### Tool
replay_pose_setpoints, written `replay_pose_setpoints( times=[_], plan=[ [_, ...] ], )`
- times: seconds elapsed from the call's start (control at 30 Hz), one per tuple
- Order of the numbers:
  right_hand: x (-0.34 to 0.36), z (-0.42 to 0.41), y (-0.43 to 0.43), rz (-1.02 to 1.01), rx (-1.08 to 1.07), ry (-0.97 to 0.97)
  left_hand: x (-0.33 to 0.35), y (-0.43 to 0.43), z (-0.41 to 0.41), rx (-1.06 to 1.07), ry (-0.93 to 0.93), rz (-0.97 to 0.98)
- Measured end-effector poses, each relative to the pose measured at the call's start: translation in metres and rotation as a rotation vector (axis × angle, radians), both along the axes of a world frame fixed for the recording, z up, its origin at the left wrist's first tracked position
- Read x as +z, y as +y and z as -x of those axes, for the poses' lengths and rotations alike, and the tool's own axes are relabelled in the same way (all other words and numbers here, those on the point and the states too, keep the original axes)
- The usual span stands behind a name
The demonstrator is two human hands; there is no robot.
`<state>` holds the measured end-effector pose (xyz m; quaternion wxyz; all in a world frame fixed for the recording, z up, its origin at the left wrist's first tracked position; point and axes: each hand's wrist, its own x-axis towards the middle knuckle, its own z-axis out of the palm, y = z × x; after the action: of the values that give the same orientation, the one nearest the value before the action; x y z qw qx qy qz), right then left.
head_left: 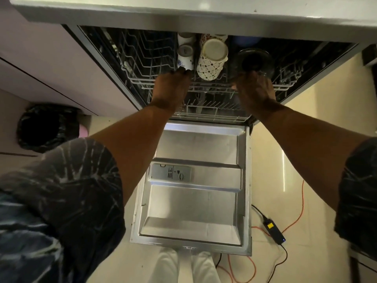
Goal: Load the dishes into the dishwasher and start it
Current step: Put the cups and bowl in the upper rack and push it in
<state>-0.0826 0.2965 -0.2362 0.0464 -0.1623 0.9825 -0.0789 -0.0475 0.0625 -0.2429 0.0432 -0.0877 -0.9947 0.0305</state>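
Upturned in the upper rack (142,58) stand a white mug (185,58), a patterned mug (212,62) right of it, and a glass bowl (255,60) further right. The left hand (171,86) reaches the rack's front rail below the white mug, and the right hand (255,90) reaches it below the glass bowl. Their fingers are hidden, so whether they grip anything cannot be told.

- No word, brand or number can be read.
- Dispenser (170,174), near the left edge of the door (193,209): small line marks beside its knob (181,177), too small to make out.
- Yellow label (270,225) on the black box (275,233), on the floor (306,139) off the door's front right corner: blurred, nothing legible.
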Motion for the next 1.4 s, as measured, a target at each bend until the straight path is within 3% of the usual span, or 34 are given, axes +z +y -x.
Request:
replay_pose_setpoints(
  times=[0.3, 0.53, 0.7, 1.07, 1.23, 1.4],
  plan=[
    [0.0, 0.025, -0.017, 0.043, -0.171, -0.039, 0.006, -0.007, 0.033, 0.029, -0.055, 0.093],
    [0.003, 0.015, -0.02, -0.034, -0.115, -0.024, 0.003, -0.011, 0.024, 0.091, -0.091, 0.043],
    [-0.01, 0.001, -0.018, 0.083, -0.103, 0.014, -0.001, -0.01, 0.008, 0.099, -0.109, -0.051],
    [-0.051, -0.057, -0.025, 0.07, -0.038, 0.113, -0.056, -0.001, -0.048, 0.061, 0.071, -0.188],
    [-0.07, -0.072, -0.025, 0.065, -0.005, 0.107, -0.081, -0.004, -0.07, -0.053, 0.005, -0.167],
    [-0.111, -0.082, -0.024, -0.007, 0.03, -0.051, -0.12, -0.009, -0.078, -0.078, -0.138, -0.175]
  ],
)
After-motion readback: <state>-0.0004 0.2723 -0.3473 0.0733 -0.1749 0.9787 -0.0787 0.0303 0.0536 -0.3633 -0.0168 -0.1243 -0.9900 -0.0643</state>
